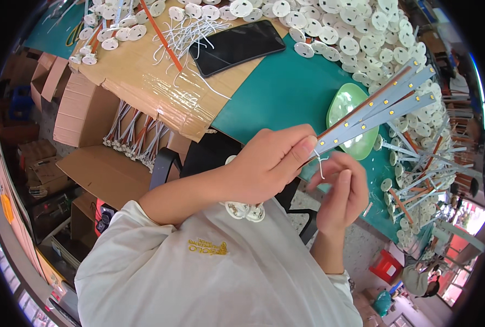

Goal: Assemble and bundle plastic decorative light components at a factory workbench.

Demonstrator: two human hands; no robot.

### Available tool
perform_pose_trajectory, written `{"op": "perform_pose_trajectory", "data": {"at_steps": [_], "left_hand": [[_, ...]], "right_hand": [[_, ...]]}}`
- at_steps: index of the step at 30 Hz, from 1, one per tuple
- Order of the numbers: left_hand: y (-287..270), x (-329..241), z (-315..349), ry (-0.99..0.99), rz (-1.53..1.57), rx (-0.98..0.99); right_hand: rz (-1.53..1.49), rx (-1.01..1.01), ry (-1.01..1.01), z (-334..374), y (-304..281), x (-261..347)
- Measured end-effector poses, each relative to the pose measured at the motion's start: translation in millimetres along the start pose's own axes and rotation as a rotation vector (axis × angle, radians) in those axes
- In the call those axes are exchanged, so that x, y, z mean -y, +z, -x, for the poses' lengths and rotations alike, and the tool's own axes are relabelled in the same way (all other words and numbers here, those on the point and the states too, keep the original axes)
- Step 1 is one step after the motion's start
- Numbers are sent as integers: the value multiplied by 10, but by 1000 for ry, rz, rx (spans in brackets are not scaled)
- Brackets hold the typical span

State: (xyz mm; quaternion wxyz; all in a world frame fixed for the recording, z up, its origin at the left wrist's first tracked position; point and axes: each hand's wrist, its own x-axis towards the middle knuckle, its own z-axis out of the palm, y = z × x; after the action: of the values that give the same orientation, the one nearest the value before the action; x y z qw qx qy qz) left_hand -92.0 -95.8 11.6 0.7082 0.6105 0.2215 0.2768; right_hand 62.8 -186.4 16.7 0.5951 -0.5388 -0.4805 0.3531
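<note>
A bundle of LED strips (374, 113), grey with small yellow diodes, is gripped in my left hand (267, 163), thumb pressed along it. The strips fan out to the upper right. Round white discs (242, 210) show below that fist, at the bundle's other end. A thin white tie (321, 163) loops around the strips just past my left thumb, one end hanging loose. Beside that tie, my right hand (345, 193) has its fingers curled and smeared by motion; whether they touch the tie I cannot tell.
A green dish (336, 109) sits behind the strips on the green tabletop (270, 98). A black phone (237, 48) and loose white ties (190, 38) lie on cardboard. Many white discs (357, 32) are heaped at the back. An open box (111, 169) holds more strips at left.
</note>
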Motion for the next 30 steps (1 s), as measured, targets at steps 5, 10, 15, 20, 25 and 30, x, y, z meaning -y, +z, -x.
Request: {"op": "perform_pose_trajectory", "data": {"at_steps": [5,10,15,20,25,30], "left_hand": [[37,57,1,7,6,42],[23,120,-12,138,-138,3],[53,147,-40,104,-96,21],[-19,142,-31,-193,247,49],[81,162,-20,-230,288,72],[126,-72,-13,293,154,82]], "right_hand": [[895,201,-745,-214,-85,149],[770,217,-457,-113,-34,107],[-403,-72,447,93,7,10],[729,-99,-529,11,-128,-58],[921,36,-615,-87,17,46],[-674,67,292,181,-150,154]]}}
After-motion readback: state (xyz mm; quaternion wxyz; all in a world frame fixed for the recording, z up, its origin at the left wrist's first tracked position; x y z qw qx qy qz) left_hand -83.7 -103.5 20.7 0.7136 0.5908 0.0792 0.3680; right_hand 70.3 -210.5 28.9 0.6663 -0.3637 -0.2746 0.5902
